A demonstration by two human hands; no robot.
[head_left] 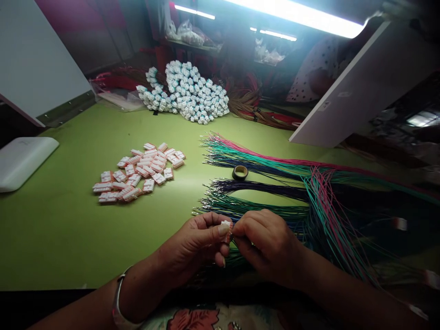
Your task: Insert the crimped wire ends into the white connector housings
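Observation:
My left hand (206,240) pinches a small white-and-orange connector housing (226,230) between thumb and fingers, just above the near part of the table. Against the right side of that housing, my right hand (263,236) has its thumb and forefinger pressed together; what they grip is hidden by the fingers. Under and beyond both hands lie bundles of loose wires with bare metal terminals at their left ends: dark green wires (268,208), dark purple wires (264,185), and pink wires (254,153) beside turquoise ones. A loose pile of similar connector housings (146,167) lies to the left.
A roll of black tape (239,172) rests among the wires. At the back is a heap of white connectors (192,94) with brown cables behind. A white case (25,160) sits at the left edge. A white panel (340,91) stands at right under a bright tube lamp (302,16).

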